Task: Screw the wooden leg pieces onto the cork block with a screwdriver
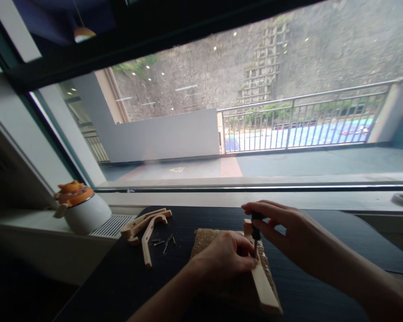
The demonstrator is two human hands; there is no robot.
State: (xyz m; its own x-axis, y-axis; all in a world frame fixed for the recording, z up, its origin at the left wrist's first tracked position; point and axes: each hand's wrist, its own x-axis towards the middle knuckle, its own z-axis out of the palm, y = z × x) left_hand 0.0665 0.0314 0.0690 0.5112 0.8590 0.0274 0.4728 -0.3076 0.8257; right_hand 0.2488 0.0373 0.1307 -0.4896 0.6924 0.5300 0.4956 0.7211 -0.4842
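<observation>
My right hand [285, 223] grips the dark handle of a screwdriver [255, 232], which stands nearly upright with its shaft pointing down. Below it lies a long pale wooden piece [264, 288], slanting toward me and widening at the near end. My left hand [226, 252] is closed in a pinch around the screwdriver's tip, touching the wood; what its fingertips hold is hidden. Under the wood and my left hand is a brown block wrapped in clear plastic [201, 241].
Left on the dark table [112, 286] lie curved wooden parts [151, 230] and several small screws [168, 243]. A white jar with an orange animal-shaped lid [87, 212] stands on the sill beside a vent grille [112, 225]. A large window [174, 147] rises behind the table.
</observation>
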